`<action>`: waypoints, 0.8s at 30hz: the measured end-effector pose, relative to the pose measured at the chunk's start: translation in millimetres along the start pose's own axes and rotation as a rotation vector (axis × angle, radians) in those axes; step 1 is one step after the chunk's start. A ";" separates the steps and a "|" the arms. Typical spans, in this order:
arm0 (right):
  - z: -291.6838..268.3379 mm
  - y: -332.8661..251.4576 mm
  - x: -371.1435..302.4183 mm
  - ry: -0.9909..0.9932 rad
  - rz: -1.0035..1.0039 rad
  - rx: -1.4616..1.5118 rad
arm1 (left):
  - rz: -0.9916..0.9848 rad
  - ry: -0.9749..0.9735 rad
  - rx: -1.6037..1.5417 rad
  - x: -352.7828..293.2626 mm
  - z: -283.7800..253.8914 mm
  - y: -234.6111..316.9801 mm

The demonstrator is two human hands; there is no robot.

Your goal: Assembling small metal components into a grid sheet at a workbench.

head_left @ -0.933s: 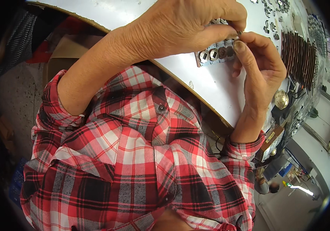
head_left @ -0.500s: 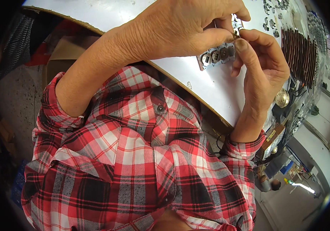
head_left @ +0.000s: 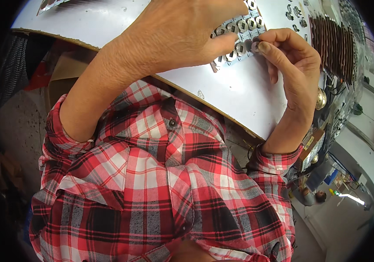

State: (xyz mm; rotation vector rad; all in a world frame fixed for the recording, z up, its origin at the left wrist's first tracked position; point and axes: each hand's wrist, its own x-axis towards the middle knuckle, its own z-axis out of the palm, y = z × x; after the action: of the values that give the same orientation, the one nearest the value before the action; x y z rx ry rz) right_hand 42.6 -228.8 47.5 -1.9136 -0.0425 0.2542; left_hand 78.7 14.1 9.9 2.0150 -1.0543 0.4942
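a flat metal strip [head_left: 238, 37] with two rows of round, ringed sockets is held just above the white bench [head_left: 239, 94], near its upper middle, so that both hands can reach it at once. the left hand [head_left: 182, 35] is laid over the strip's near end, its fingers curled down onto it; the strip seems to be steadied this way, tilted up off the surface, so that the far sockets stay exposed. how tightly the left fingers close underneath cannot be told, since the back of the hand hides them.

the right hand [head_left: 294, 61] is brought in from the side with thumb and forefinger pinched narrow on a small round disc [head_left: 255, 45], which is held against the strip's edge, touching or all but touching one socket. the other right fingers are folded away, probably to keep the view of the socket open.

a red plaid shirt [head_left: 160, 183] with rolled cuffs fills the lower view, the forearms left bare. to the right on the bench, a long dark rack of thin brown pieces [head_left: 333, 46] is kept well apart from the strip, and more small ring parts [head_left: 296, 15] lie scattered near the top edge, within reach of the right hand. a brass-coloured knob [head_left: 321, 99] is seen beside the right wrist.
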 end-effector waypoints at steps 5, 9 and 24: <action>4.6 -3.7 -2.3 -0.075 -0.044 -0.038 | -0.018 -0.059 0.050 3.2 0.9 0.6; 10.2 -0.7 -4.2 -0.081 -0.139 -0.115 | -0.106 -0.120 -0.007 6.8 0.6 2.4; 14.5 2.4 -1.7 -0.037 -0.175 -0.141 | 0.179 0.153 0.098 -8.9 17.9 -16.2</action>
State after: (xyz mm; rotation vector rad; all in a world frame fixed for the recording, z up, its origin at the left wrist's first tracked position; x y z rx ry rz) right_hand 37.8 -216.5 40.7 -2.0313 -0.2571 0.1723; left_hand 86.5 9.9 -14.3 1.9407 -1.1397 0.7959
